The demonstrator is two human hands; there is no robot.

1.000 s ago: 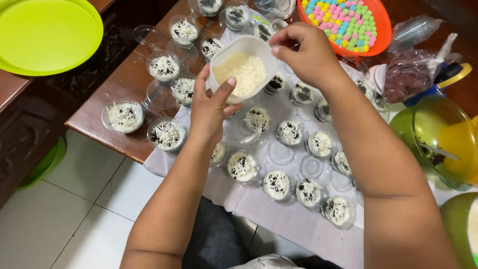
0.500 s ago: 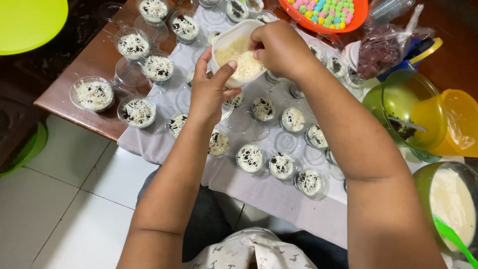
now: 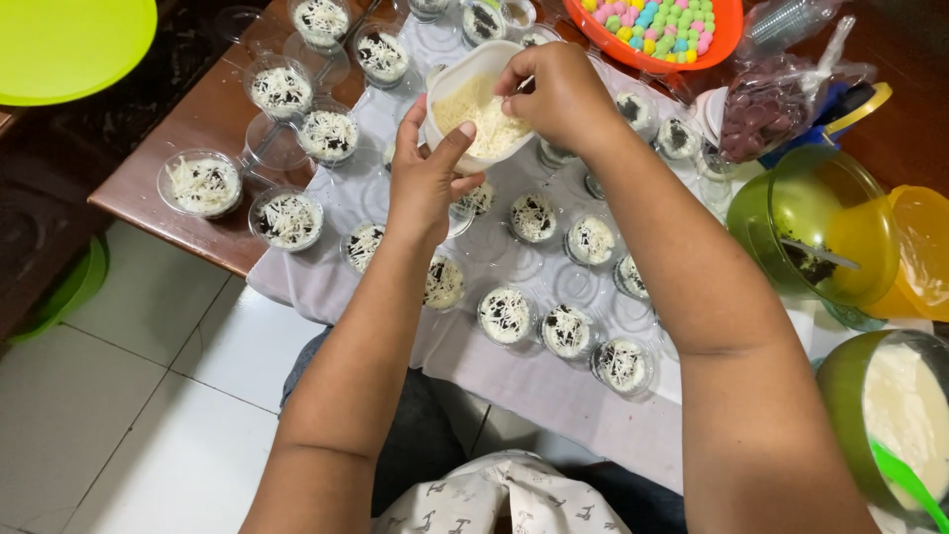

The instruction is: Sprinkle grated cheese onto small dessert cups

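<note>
Since the earlier frame your right hand (image 3: pixel 559 94) had dipped further over the white tub (image 3: pixel 473 99), its fingers pinched narrow on a bit of grated cheese (image 3: pixel 482 114). Your left hand (image 3: pixel 427 178) gripped the tub's near side, thumb up against its wall, holding it above the white cloth (image 3: pixel 514 366). Small clear dessert cups (image 3: pixel 505 314), topped with cheese and dark crumbs, sat in rows under and around your arms. A green bowl (image 3: pixel 791 232) stood to the right, an orange tray of coloured candies (image 3: pixel 657 25) at the far edge.

Left hand (image 3: pixel 427 178) holds cheese bowl (image 3: pixel 473 104); right hand (image 3: pixel 559 94) pinches inside.
</note>
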